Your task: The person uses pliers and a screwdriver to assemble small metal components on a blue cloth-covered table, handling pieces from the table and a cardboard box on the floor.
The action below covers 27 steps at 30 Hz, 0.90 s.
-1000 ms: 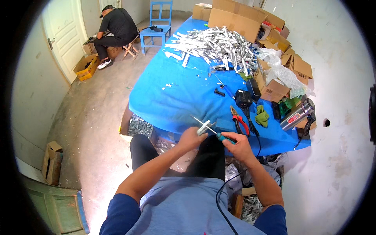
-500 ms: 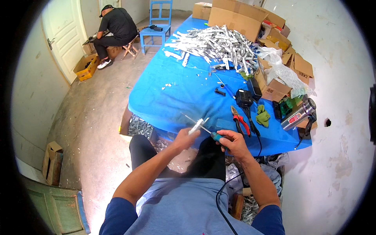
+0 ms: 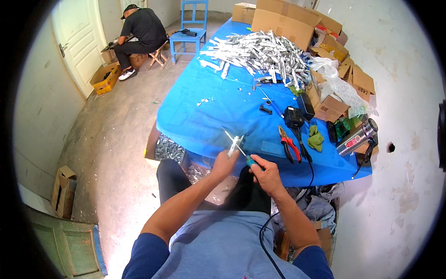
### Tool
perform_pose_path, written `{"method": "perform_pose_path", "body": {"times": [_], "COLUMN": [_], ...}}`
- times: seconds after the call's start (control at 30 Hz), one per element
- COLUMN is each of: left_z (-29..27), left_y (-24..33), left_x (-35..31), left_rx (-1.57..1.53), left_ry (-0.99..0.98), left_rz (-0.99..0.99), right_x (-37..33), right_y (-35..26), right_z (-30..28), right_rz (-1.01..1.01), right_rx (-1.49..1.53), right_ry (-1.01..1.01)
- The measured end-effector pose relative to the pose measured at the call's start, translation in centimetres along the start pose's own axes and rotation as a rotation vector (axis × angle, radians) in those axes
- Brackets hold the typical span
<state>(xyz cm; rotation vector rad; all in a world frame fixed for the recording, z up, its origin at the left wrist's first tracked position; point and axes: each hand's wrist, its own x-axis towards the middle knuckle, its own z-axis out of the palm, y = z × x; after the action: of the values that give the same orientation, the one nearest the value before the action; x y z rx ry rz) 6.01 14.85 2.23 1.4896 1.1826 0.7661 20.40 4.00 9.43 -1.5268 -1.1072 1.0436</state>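
My left hand [image 3: 224, 163] is closed round the lower end of a white plastic piece [image 3: 233, 146], held upright over the near edge of the blue-covered table. In my right hand [image 3: 266, 173] is a screwdriver [image 3: 250, 160] with a teal handle, my fingers wrapped about it. Its thin metal shaft crosses the white piece and points up to the left. Whether the shaft goes through the piece or passes beside it, I cannot tell. A big heap of similar white and silver pieces [image 3: 265, 53] lies at the far end of the table.
On the blue cloth [image 3: 186, 116] lie red-handled pliers [image 3: 289, 145], a black power adapter [image 3: 293, 116], a green rag [image 3: 315, 138] and a steel thermos [image 3: 357, 137]. Cardboard boxes [image 3: 283, 21] line the back and right. Another person [image 3: 141, 30] sits at far left near a blue chair [image 3: 190, 35].
The white piece stands more upright, and my right hand with the screwdriver has moved slightly left toward my left hand. The whole view has shifted a little.
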Motion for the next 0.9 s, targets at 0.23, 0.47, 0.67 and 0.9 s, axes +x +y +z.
{"method": "perform_pose_path", "body": {"times": [0.23,0.47,0.67,0.9], "left_z": [0.1,0.0,-0.3,-0.8], "left_y": [1.6,2.2,-1.0,-1.4], "left_x": [-0.4,-0.4,1.4,1.0], "left_rx": [0.011,0.132,0.078,-0.250], "left_ry": [0.012,0.095,0.040,-0.107], "left_rz": [-0.094,-0.008,0.091,-0.124], "right_x": [-1.2,-1.8,2.0,7.2], "right_y": [-1.2,-3.3,1.1,-1.6], "right_z": [3.2,3.0,1.3,-2.3], "right_rz": [0.253,0.443,-0.504,-0.444], "right_rx": [0.349,0.685,-0.551,-0.779], "right_ry": [0.108,0.079,0.287,0.381]}}
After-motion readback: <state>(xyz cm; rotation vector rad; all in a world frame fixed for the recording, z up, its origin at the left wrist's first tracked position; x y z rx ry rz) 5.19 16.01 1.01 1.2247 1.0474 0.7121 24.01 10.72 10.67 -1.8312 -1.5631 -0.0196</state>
